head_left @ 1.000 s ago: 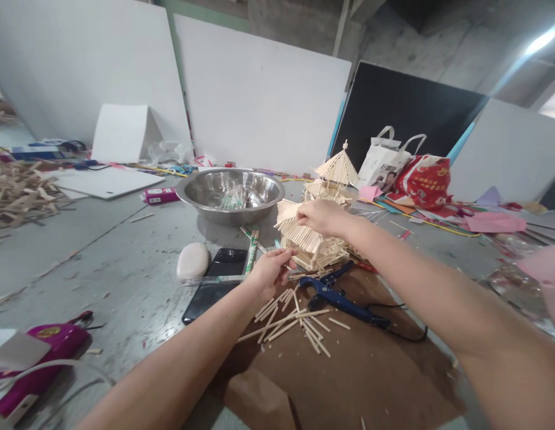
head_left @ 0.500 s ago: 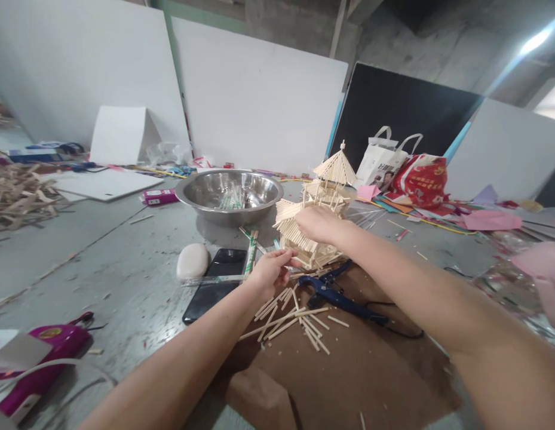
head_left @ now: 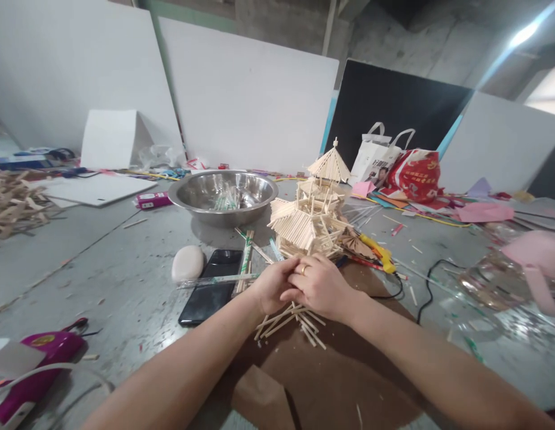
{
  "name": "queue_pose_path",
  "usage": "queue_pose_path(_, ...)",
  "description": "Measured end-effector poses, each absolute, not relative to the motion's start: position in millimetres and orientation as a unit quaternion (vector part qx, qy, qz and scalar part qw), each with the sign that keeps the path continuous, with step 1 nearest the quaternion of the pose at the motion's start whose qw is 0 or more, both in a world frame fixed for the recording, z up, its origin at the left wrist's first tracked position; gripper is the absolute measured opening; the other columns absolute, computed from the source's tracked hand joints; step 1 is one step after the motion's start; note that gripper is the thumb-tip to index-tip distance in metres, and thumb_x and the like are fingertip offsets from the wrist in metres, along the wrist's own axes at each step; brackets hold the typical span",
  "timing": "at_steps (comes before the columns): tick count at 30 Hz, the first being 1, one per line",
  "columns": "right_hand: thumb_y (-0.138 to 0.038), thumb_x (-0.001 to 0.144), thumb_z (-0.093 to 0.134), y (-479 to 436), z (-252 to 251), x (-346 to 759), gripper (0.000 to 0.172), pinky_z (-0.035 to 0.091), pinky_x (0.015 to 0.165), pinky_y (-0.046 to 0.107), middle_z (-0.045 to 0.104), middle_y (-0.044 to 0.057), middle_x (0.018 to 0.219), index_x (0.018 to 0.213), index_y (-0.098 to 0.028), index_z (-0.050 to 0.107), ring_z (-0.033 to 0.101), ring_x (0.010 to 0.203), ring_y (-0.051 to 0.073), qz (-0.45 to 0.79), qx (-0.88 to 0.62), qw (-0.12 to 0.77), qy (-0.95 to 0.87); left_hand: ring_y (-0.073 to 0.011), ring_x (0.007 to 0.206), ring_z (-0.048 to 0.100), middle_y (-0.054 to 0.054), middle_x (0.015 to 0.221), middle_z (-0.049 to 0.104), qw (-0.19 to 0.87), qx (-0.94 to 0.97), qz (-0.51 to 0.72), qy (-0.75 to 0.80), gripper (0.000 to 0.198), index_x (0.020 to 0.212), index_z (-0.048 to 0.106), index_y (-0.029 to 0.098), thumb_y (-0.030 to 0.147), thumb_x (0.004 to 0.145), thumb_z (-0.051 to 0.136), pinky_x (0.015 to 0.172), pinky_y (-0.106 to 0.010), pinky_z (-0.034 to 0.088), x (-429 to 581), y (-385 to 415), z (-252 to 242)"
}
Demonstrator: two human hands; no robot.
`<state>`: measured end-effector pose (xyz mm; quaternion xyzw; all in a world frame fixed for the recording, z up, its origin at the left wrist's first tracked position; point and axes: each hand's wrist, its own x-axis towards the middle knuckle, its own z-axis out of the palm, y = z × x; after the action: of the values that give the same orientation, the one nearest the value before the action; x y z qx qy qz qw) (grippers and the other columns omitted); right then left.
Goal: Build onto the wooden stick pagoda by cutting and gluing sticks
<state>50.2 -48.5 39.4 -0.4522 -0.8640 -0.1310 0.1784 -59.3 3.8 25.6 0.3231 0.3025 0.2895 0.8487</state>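
Wooden sticks (head_left: 312, 333) lie nr L hand (head_left: 277, 285) & R hand (head_left: 322, 288), prob for reach, fingers curled together, can't tell if gripping anything

The left forearm (head_left: 183, 364) and the right forearm (head_left: 416, 352), both bare, reach forward and slant inward. The left hand (head_left: 277, 285) and the right hand (head_left: 321, 288) meet ahead of the body, the right's bent fingers (head_left: 307, 273) overlapping the left's; whether either grips anything, I can't see.
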Motion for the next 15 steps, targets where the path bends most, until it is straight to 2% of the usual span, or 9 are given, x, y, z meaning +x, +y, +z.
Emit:
queue_pose_path(2, -0.037, 0.079, 0.041, -53.8, 44.8, 59.7, 0.026, 0.036, 0.075, 0.03, 0.063, 0.005, 0.079, 0.075, -0.019, 0.06, 0.052, 0.082, 0.016, -0.081, -0.428, 0.207, -0.876, -0.0062, 0.04, 0.047, 0.001, 0.05, 0.05, 0.831, 0.356, 0.301, 0.302, 0.011, 0.064, 0.05, 0.013, 0.021, 0.071, 0.053, 0.037, -0.016, 0.035, -59.4, 5.2, 20.5)
queue_pose_path(3, -0.033, 0.08, 0.041, -55.0, 49.3, 66.6, 0.023, 0.037, 0.075, 0.029, 0.063, 0.004, 0.079, 0.077, -0.02, 0.06, 0.053, 0.081, 0.014, -0.059, -0.429, 0.237, -0.87, -0.0042, 0.034, 0.04, 0.004, 0.045, 0.045, 0.822, 0.375, 0.303, 0.305, 0.014, 0.063, 0.048, 0.014, 0.024, 0.071, 0.053, 0.032, -0.014, 0.029, -59.9, 6.7, 18.4)
queue_pose_path(5, -0.029, 0.08, 0.04, -52.8, 57.1, 84.7, 0.021, 0.039, 0.074, 0.027, 0.063, 0.003, 0.08, 0.077, -0.021, 0.059, 0.054, 0.079, 0.013, -0.055, -0.478, 0.329, -0.813, -0.0019, 0.027, 0.026, 0.008, 0.037, 0.033, 0.791, 0.417, 0.31, 0.323, 0.022, 0.058, 0.044, 0.015, 0.031, 0.071, 0.052, 0.028, -0.014, 0.016, -61.4, 10.2, 15.8)
queue_pose_path(7, -0.029, 0.079, 0.04, -43.0, 60.0, 107.4, 0.021, 0.04, 0.073, 0.028, 0.062, 0.005, 0.084, 0.081, -0.019, 0.058, 0.054, 0.08, 0.015, -0.086, -0.56, 0.416, -0.711, -0.0016, 0.025, 0.019, 0.009, 0.035, 0.025, 0.752, 0.456, 0.323, 0.351, 0.032, 0.052, 0.038, 0.016, 0.039, 0.071, 0.049, 0.027, -0.015, 0.011, -62.6, 13.4, 14.7)
queue_pose_path(9, -0.03, 0.076, 0.043, -26.4, 57.0, 131.4, 0.024, 0.042, 0.071, 0.03, 0.06, 0.008, 0.088, 0.092, -0.017, 0.055, 0.054, 0.08, 0.017, -0.099, -0.631, 0.446, -0.627, -0.0017, 0.025, 0.021, 0.008, 0.033, 0.025, 0.696, 0.5, 0.342, 0.385, 0.04, 0.047, 0.032, 0.017, 0.045, 0.07, 0.047, 0.028, -0.015, 0.012, -62.8, 15.7, 13.0)
queue_pose_path(11, -0.031, 0.072, 0.047, -6.6, 51.2, 151.8, 0.032, 0.041, 0.072, 0.032, 0.058, 0.011, 0.095, 0.098, -0.013, 0.053, 0.053, 0.084, 0.02, -0.102, -0.672, 0.441, -0.586, -0.0024, 0.026, 0.024, 0.007, 0.031, 0.029, 0.637, 0.552, 0.341, 0.415, 0.04, 0.046, 0.034, 0.017, 0.047, 0.07, 0.045, 0.029, -0.015, 0.015, -61.5, 17.0, 9.6)
queue_pose_path(13, -0.03, 0.071, 0.049, 12.8, 46.7, 164.8, 0.038, 0.041, 0.073, 0.033, 0.058, 0.012, 0.096, 0.104, -0.011, 0.051, 0.054, 0.083, 0.02, -0.076, -0.691, 0.419, -0.584, -0.0041, 0.027, 0.03, 0.006, 0.031, 0.035, 0.595, 0.593, 0.323, 0.436, 0.032, 0.054, 0.044, 0.016, 0.043, 0.07, 0.046, 0.03, -0.015, 0.02, -59.0, 17.2, 5.2)
queue_pose_path(15, -0.028, 0.069, 0.051, 29.3, 46.5, 169.5, 0.042, 0.039, 0.077, 0.034, 0.057, 0.012, 0.101, 0.108, -0.011, 0.049, 0.052, 0.089, 0.02, -0.072, -0.686, 0.392, -0.609, -0.0063, 0.029, 0.036, 0.006, 0.033, 0.04, 0.581, 0.612, 0.3, 0.445, 0.021, 0.07, 0.052, 0.016, 0.037, 0.07, 0.048, 0.032, -0.016, 0.027, -56.4, 16.3, 1.6)
